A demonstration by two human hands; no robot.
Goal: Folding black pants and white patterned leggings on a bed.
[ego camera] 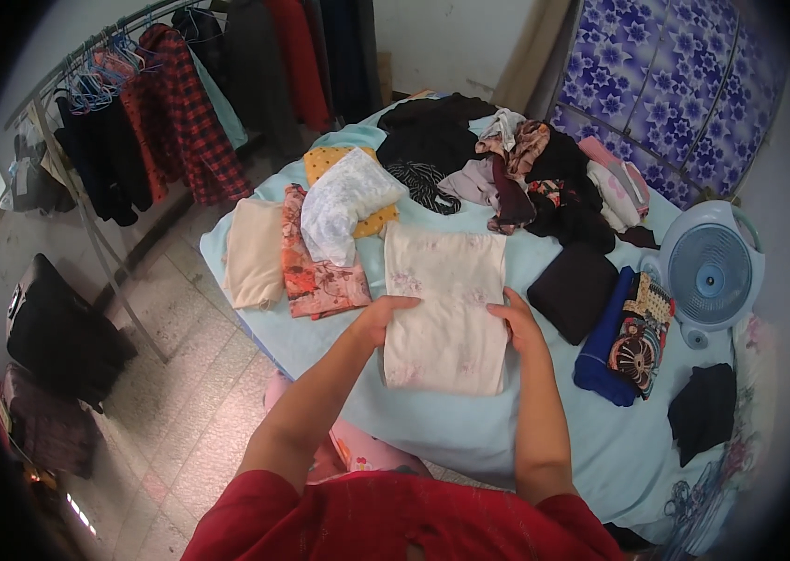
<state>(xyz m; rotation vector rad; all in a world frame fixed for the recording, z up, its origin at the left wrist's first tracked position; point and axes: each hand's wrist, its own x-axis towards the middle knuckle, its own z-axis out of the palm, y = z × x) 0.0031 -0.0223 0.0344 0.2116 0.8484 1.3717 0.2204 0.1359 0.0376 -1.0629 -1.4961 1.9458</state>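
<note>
A cream floral cloth (444, 336), folded into a rectangle, lies on the light blue bed cover (451, 435) in front of me. My left hand (386, 317) grips its left edge, thumb on top and fingers beneath. At the right edge my right hand (518, 322) pinches the cloth the same way. Left of it are a folded orange floral garment (325, 291), a folded beige garment (255, 252) and a crumpled white patterned cloth (349, 200) over a yellow dotted one (321, 163). To the right lie a folded black garment (572, 291), a rolled blue one (602, 365) and a folded multicoloured one (644, 336).
A pile of loose clothes (437, 140) covers the bed's far side. A light blue fan (710, 273) stands at the right, with a black cloth (703, 410) and hangers (700, 498) nearer. A clothes rack (51, 80) and a black bag (62, 329) are at the left.
</note>
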